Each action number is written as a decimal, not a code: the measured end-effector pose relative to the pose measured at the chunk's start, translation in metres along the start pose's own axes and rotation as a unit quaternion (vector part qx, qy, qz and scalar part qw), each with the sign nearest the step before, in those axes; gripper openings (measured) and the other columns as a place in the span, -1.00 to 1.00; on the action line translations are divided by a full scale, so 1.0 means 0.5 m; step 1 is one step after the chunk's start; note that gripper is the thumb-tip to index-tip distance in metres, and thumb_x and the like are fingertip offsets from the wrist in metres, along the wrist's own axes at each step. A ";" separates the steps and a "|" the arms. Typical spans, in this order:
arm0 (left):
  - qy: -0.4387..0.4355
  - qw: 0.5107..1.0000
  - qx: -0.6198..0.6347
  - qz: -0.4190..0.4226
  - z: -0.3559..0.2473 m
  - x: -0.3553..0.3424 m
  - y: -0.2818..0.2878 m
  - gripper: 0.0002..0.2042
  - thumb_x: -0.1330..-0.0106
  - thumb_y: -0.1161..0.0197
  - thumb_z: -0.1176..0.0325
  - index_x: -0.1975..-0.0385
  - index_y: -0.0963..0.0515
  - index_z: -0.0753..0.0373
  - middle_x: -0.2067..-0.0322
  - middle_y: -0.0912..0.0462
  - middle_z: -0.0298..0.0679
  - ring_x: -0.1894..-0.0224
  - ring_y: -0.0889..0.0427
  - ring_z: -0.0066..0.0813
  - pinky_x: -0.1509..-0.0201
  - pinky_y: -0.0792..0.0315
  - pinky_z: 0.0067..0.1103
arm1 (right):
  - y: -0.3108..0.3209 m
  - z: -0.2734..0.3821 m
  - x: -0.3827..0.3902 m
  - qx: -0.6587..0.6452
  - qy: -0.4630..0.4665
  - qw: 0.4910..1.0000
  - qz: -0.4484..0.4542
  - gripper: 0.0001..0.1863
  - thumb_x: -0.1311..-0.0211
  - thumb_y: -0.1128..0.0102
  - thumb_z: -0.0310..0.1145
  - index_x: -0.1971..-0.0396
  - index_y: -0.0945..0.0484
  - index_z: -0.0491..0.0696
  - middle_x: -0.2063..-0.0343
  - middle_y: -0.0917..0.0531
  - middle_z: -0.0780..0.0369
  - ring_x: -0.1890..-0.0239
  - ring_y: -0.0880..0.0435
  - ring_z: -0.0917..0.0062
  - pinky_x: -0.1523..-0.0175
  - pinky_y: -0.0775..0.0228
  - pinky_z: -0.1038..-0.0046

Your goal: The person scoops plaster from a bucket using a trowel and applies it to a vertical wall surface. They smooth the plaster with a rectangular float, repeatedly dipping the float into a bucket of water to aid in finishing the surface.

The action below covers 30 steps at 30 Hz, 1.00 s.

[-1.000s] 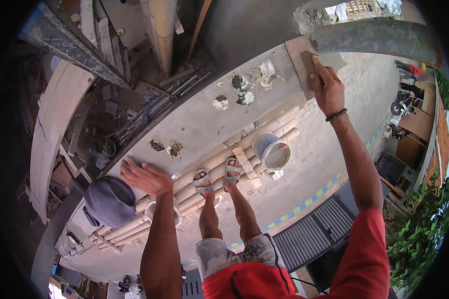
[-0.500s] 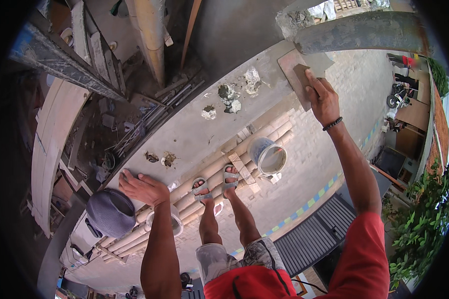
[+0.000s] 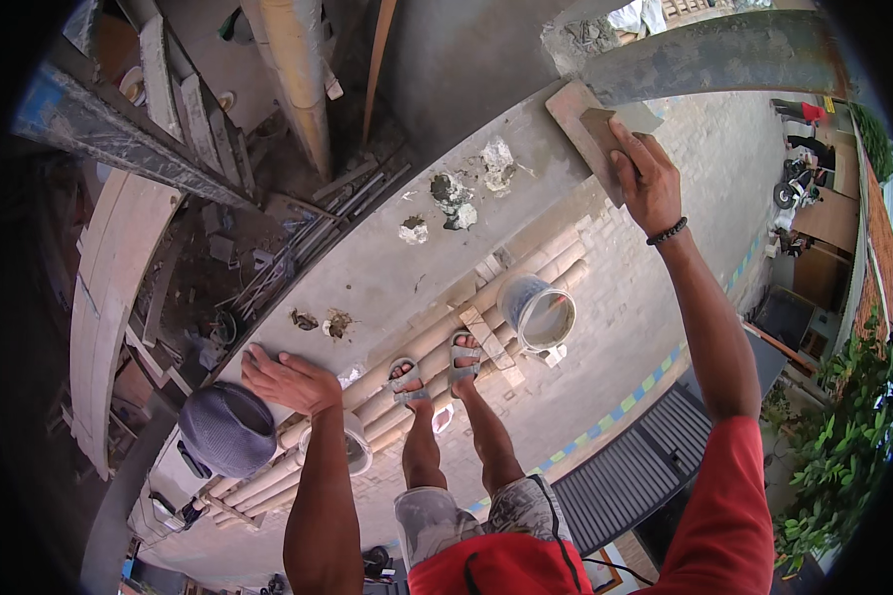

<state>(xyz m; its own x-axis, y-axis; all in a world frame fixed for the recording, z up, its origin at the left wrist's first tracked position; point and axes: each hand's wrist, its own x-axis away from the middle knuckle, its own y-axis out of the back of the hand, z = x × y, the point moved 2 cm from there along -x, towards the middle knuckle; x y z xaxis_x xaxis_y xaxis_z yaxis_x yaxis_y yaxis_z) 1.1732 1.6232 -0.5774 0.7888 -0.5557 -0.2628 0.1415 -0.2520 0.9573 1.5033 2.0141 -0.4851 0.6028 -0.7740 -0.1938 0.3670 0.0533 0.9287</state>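
At the upper right, my right hand is closed round the handle of a plastering float. The float's flat board lies along the far right end of a grey cement ledge, close to a curved dark beam. My left hand rests flat on the ledge's near left end, fingers stretched out and holding nothing. Next to it sits a dark knitted cap. Rough holes with white and dark lumps mark the ledge's middle, and two smaller holes lie nearer my left hand.
My sandalled feet stand on bamboo poles below the ledge. A bucket hangs or stands beside them; another pale bucket is partly behind my left arm. The dark beam crosses at the upper right. Scrap timber fills the left side.
The float in my right hand has shifted slightly up and left along the ledge, its board tilting differently. My left hand stays in place; the whole view has moved a little.
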 end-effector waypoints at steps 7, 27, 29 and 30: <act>-0.001 1.000 -0.002 -0.002 0.010 0.002 -0.001 -0.58 -0.44 0.21 0.24 -0.20 -0.25 0.31 -0.21 -0.21 0.10 -0.24 -0.17 0.12 -0.27 -0.03 -0.05 | -0.004 -0.033 0.078 0.017 -0.011 0.999 0.027 -0.51 -0.16 -0.13 -0.50 -0.14 -0.49 0.08 0.34 -0.55 0.11 0.28 -0.54 0.22 0.16 -0.43 0.28; 0.002 1.000 -0.010 0.008 0.007 -0.002 0.001 -0.51 -0.49 0.33 0.10 -0.21 -0.23 0.33 -0.19 -0.21 0.13 -0.22 -0.16 0.18 -0.27 -0.03 -0.03 | 0.081 -0.067 0.214 0.003 -0.131 0.991 -0.004 -0.50 -0.14 -0.15 -0.49 -0.14 -0.48 0.09 0.39 -0.54 0.13 0.36 -0.56 0.27 0.22 -0.43 0.30; 0.000 1.000 -0.008 0.010 0.009 -0.003 0.005 -0.51 -0.49 0.33 0.10 -0.20 -0.24 0.34 -0.18 -0.23 0.14 -0.21 -0.18 0.18 -0.26 -0.04 -0.03 | 0.082 -0.087 0.185 -0.022 -0.192 0.979 -0.064 -0.50 -0.16 -0.13 -0.49 -0.15 -0.47 0.06 0.36 -0.56 0.11 0.34 -0.58 0.25 0.19 -0.44 0.33; -0.010 1.000 -0.017 -0.001 0.008 -0.002 0.002 -0.53 -0.48 0.30 0.13 -0.18 -0.26 0.35 -0.16 -0.24 0.13 -0.18 -0.21 0.14 -0.23 -0.07 -0.05 | 0.084 -0.103 0.159 -0.005 -0.217 0.973 -0.073 -0.52 -0.18 -0.13 -0.47 -0.14 -0.47 0.05 0.34 -0.57 0.10 0.33 -0.58 0.24 0.19 -0.44 0.33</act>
<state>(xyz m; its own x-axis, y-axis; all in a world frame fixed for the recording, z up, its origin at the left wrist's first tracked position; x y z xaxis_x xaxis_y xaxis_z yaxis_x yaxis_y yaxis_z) 1.1699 1.6203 -0.5767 0.7763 -0.5715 -0.2659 0.1626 -0.2260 0.9605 1.6032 1.9873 -0.4779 0.1886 -0.9674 -0.1692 0.4345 -0.0723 0.8978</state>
